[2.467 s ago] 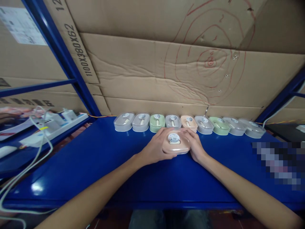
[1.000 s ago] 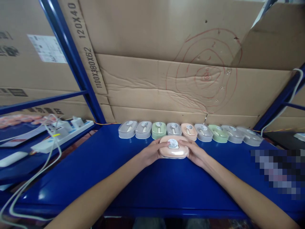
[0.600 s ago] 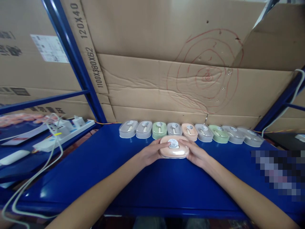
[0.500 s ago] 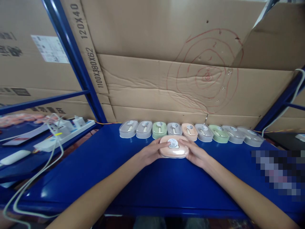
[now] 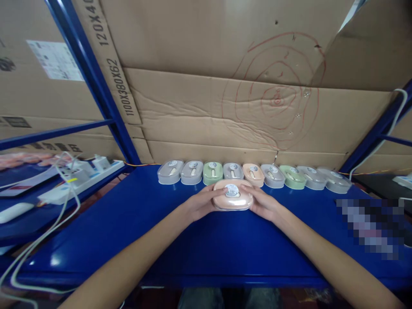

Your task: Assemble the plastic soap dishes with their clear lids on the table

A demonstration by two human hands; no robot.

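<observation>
A peach-coloured oval plastic box (image 5: 234,201) with a clear cover and a round white label is gripped between both my hands, its top facing me. Around its left end my left hand (image 5: 203,201) is closed, thumb on top near the label. My right hand (image 5: 263,203) clasps the other end, thumb also on top. Just behind stands a row of similar boxes: a green box (image 5: 213,173), a peach box (image 5: 253,174), another green box (image 5: 292,177) and several grey ones, such as the grey box (image 5: 170,172) at the left end.
Both arms reach over a blue shelf (image 5: 199,249). Cardboard (image 5: 193,111) with red rings drawn on it forms the back. On the left are a white power strip (image 5: 83,182) and loose white cables (image 5: 48,240). A pixelated patch covers something at right.
The whole view has shifted slightly, so the scene sits a little further left and higher. Both hands keep the same hold on the peach box.
</observation>
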